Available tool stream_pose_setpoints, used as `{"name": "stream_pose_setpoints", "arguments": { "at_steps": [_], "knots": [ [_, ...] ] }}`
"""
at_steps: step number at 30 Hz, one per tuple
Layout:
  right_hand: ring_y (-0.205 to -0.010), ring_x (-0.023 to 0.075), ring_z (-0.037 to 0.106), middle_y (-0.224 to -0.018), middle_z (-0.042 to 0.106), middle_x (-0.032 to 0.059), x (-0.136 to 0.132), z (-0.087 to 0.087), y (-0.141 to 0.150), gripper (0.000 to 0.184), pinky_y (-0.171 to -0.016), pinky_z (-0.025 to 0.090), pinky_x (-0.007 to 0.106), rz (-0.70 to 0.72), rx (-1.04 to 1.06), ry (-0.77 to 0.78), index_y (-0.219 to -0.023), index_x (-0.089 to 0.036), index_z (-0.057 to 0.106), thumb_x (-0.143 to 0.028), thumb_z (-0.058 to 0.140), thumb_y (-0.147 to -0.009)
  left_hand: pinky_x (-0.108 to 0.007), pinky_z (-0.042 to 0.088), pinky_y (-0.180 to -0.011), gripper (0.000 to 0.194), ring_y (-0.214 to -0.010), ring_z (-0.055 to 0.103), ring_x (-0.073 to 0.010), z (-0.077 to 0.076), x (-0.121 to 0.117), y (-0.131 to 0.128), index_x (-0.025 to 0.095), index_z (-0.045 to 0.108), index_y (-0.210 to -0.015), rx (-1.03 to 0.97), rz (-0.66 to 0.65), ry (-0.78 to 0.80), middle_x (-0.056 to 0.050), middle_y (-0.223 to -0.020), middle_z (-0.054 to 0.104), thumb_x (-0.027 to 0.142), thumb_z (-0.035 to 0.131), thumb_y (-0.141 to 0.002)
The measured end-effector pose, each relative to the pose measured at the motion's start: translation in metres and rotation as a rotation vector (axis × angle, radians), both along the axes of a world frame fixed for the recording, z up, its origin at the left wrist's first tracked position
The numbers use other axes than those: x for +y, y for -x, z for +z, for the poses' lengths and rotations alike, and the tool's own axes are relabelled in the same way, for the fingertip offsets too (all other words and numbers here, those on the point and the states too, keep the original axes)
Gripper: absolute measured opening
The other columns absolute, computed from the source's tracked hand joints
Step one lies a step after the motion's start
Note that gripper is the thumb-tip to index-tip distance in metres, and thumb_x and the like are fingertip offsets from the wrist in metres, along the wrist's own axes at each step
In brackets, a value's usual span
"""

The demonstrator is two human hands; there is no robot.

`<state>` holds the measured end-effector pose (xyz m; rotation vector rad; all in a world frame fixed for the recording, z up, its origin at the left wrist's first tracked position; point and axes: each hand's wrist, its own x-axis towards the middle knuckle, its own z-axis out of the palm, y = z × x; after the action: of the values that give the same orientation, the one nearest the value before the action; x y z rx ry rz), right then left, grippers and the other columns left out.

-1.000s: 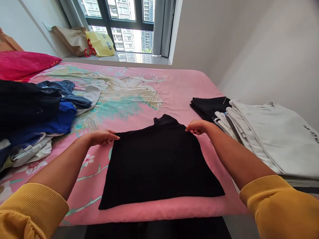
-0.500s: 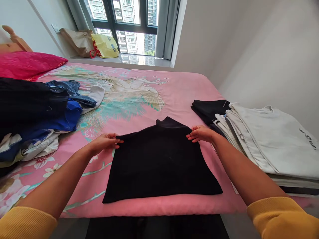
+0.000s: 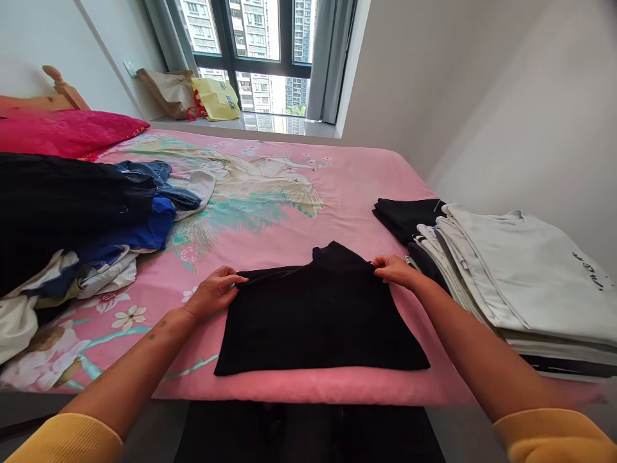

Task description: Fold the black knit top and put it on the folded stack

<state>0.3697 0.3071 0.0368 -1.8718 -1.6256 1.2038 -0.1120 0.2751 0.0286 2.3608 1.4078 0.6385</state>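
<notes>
A black garment lies doubled over at the front edge of the bed, with a pointed flap rising from its top edge. At its upper left corner, my left hand pinches the cloth between thumb and fingers. My right hand grips the upper right corner in the same way. The garment's wide lower edge rests on the pink bedsheet. Whether it is a top or trousers, I cannot tell.
To the left is a heap of loose clothes in black, blue and white. Folded white shirts are stacked on the right, beside a folded black garment. A red pillow and bags by the window are farther back.
The garment's top edge has come down a little toward me, and both hands have closed more firmly on its corners. The view has shifted slightly left.
</notes>
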Motion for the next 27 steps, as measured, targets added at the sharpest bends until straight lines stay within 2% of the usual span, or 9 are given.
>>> {"name": "stream_pose_setpoints", "arguments": {
  "at_steps": [5,8,11,14,17,20,22,24,27],
  "knots": [
    [-0.062,0.0095,0.051,-0.073,0.058,-0.0015,-0.002,0.002,0.006,0.021,-0.049,0.040,0.018,0.074,-0.030,0.037,-0.084,-0.017,0.061,-0.024,0.063,-0.063,-0.028,0.046,-0.081,0.031,-0.084,0.053,-0.0145,-0.005,-0.004,0.001,0.024,0.064,-0.108,0.021,0.027,-0.064,-0.003,-0.092,0.050,0.035,0.053,-0.081],
    [-0.067,0.0109,0.053,-0.075,0.056,-0.0001,-0.003,0.011,0.011,0.020,-0.050,0.042,0.018,0.032,-0.016,0.050,-0.084,-0.018,0.059,-0.030,0.062,-0.068,-0.030,0.046,-0.084,0.030,-0.088,0.054,-0.0155,-0.006,-0.001,-0.003,0.024,0.066,-0.105,0.030,0.067,-0.112,-0.004,-0.098,0.050,0.037,0.054,-0.081],
    [-0.071,0.0119,0.056,-0.077,0.055,0.0001,-0.009,0.017,0.013,0.017,-0.052,0.044,0.018,-0.047,0.039,0.013,-0.084,-0.019,0.054,-0.031,0.059,-0.072,-0.031,0.046,-0.087,0.026,-0.092,0.053,-0.0157,0.001,-0.003,-0.005,0.025,0.069,-0.100,0.004,0.096,-0.183,-0.006,-0.108,0.050,0.035,0.052,-0.083],
    [-0.077,0.0136,0.058,-0.081,0.057,0.0006,-0.022,0.013,0.008,0.018,-0.059,0.046,0.021,-0.024,0.081,-0.065,-0.087,-0.020,0.054,-0.033,0.056,-0.075,-0.033,0.046,-0.089,0.025,-0.097,0.053,-0.0170,0.010,-0.014,-0.003,0.027,0.069,-0.100,0.007,0.086,-0.273,-0.006,-0.116,0.051,0.033,0.051,-0.084],
    [-0.083,0.0167,0.056,-0.085,0.059,0.0026,-0.034,0.000,0.000,0.017,-0.074,0.047,0.027,0.046,-0.099,-0.214,-0.086,-0.020,0.059,-0.027,0.057,-0.071,-0.036,0.045,-0.092,0.024,-0.103,0.053,-0.0192,0.013,-0.031,0.001,0.030,0.070,-0.100,0.110,-0.021,-0.268,-0.006,-0.117,0.055,0.030,0.051,-0.084],
    [-0.095,0.0205,0.054,-0.097,0.060,0.0064,-0.039,-0.006,0.002,0.028,-0.090,0.041,0.031,0.094,-0.397,-0.361,-0.091,-0.019,0.064,-0.015,0.056,-0.064,-0.039,0.044,-0.093,0.028,-0.107,0.054,-0.0226,0.010,-0.044,0.003,0.031,0.068,-0.105,0.208,-0.086,-0.203,-0.006,-0.125,0.053,0.031,0.052,-0.082],
    [-0.103,0.0224,0.051,-0.104,0.060,0.0083,-0.038,-0.001,0.011,0.035,-0.095,0.037,0.033,0.078,-0.524,-0.438,-0.098,-0.018,0.064,-0.014,0.052,-0.066,-0.042,0.042,-0.094,0.030,-0.111,0.053,-0.0252,0.011,-0.047,0.000,0.030,0.067,-0.108,0.222,-0.063,-0.210,-0.007,-0.131,0.051,0.036,0.053,-0.081],
    [-0.109,0.0233,0.049,-0.110,0.060,0.0092,-0.034,0.010,0.026,0.036,-0.099,0.033,0.034,0.055,-0.567,-0.497,-0.105,-0.018,0.062,-0.018,0.048,-0.072,-0.043,0.040,-0.097,0.031,-0.116,0.050,-0.0261,0.012,-0.048,-0.007,0.029,0.067,-0.108,0.205,-0.051,-0.252,-0.006,-0.132,0.051,0.038,0.053,-0.082],
    [-0.112,0.0246,0.048,-0.115,0.060,0.0094,-0.023,0.025,0.053,0.041,-0.097,0.035,0.035,0.066,-0.519,-0.428,-0.117,-0.018,0.055,-0.025,0.044,-0.078,-0.042,0.038,-0.100,0.032,-0.120,0.048,-0.0249,0.012,-0.047,-0.021,0.026,0.066,-0.110,0.176,-0.058,-0.276,-0.006,-0.127,0.057,0.036,0.049,-0.085]
  ]
}}
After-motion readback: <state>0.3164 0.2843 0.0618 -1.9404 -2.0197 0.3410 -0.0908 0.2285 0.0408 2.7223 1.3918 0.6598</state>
